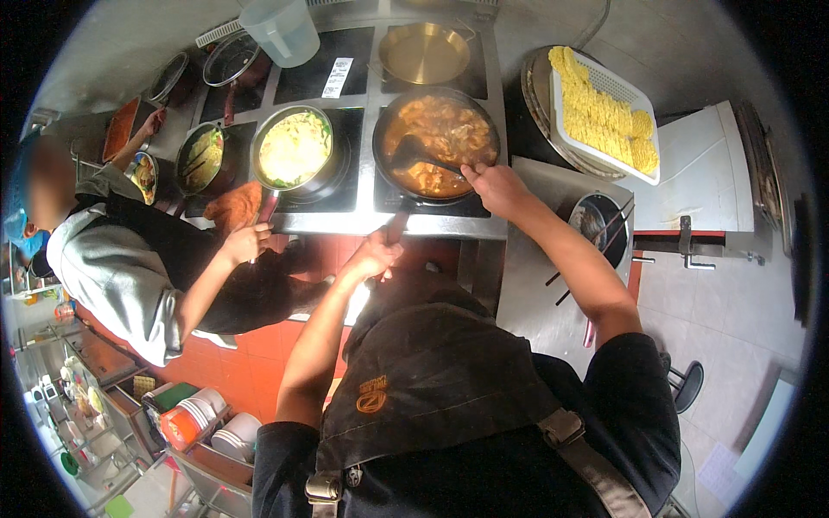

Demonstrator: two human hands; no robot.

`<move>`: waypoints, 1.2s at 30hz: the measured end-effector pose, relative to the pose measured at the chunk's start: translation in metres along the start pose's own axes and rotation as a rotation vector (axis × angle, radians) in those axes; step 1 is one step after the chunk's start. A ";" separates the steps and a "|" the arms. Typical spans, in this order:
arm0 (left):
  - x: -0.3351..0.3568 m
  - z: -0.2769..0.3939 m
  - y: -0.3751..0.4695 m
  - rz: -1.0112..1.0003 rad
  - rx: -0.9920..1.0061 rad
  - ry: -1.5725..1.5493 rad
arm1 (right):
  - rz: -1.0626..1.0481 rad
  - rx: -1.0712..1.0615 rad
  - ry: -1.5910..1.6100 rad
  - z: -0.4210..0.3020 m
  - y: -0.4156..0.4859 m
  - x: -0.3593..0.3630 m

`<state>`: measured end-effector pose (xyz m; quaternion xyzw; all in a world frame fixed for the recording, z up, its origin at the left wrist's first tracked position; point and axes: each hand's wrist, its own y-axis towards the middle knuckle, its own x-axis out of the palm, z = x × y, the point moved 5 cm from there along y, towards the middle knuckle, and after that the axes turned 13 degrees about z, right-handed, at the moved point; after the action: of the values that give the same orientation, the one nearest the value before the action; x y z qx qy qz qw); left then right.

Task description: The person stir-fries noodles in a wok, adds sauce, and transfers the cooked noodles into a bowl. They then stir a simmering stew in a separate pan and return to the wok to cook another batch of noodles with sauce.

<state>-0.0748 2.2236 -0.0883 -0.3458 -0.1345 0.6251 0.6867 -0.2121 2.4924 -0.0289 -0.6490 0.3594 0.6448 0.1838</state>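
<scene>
A dark frying pan (475, 133) stands on the cooktop in front of me, holding chunky food in reddish-brown sauce (440, 120). Its handle (398, 223) is gripped by my left hand (375, 258). From the right, my right hand (497, 188) holds a black ladle or cooking spoon (414, 154), whose head rests in the sauce at the pan's left part. Left of this pan is a pan of pale yellow food with greens (295, 149); a co-worker's hand (248, 242) holds its handle. An empty brass-coloured pan (424, 55) sits behind mine.
A co-worker (142, 252) stands close on my left, the other arm reaching across the range. A white basket of noodle blocks (605, 116) is at the right. Below it, a dark pot (599, 226) with chopsticks stands on a steel counter (537, 259). A plastic jug (280, 32) stands behind.
</scene>
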 end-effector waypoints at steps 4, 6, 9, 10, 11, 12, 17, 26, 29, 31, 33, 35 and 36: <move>0.001 -0.001 -0.002 0.024 0.008 0.013 | 0.024 0.041 0.061 0.005 -0.004 -0.023; 0.001 -0.001 -0.002 0.026 0.001 0.021 | 0.039 0.164 0.136 0.015 -0.001 -0.031; 0.001 -0.002 0.000 0.011 -0.016 0.023 | 0.127 0.292 0.146 0.027 0.014 -0.031; 0.001 -0.004 0.001 0.009 -0.027 0.016 | 0.178 0.317 0.141 0.030 0.021 -0.028; 0.001 -0.005 0.001 0.006 -0.039 0.010 | 0.163 0.358 0.136 0.031 0.026 -0.020; 0.001 -0.006 0.003 -0.003 -0.022 0.011 | 0.161 0.389 0.139 0.032 0.032 -0.012; 0.004 -0.013 0.004 0.034 -0.007 0.011 | 0.076 0.498 0.151 0.017 0.038 0.027; 0.005 0.008 -0.014 0.067 -0.024 0.025 | 0.105 0.531 0.131 0.027 0.015 -0.013; 0.004 0.012 -0.018 0.062 -0.024 0.014 | 0.108 0.626 0.069 0.036 0.005 -0.005; 0.004 0.012 -0.019 0.064 -0.034 0.007 | 0.097 0.668 0.133 0.034 -0.002 0.008; 0.005 0.011 -0.019 0.060 -0.065 0.009 | 0.111 0.692 0.168 0.032 -0.009 0.013; 0.005 0.011 -0.019 0.076 -0.048 0.032 | 0.099 0.706 0.190 0.031 -0.017 0.006; 0.005 0.010 -0.018 0.093 -0.053 0.051 | 0.129 0.649 0.179 0.030 -0.018 -0.006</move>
<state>-0.0659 2.2320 -0.0706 -0.3853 -0.1174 0.6436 0.6508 -0.2201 2.5271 -0.0305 -0.5866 0.6009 0.4476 0.3074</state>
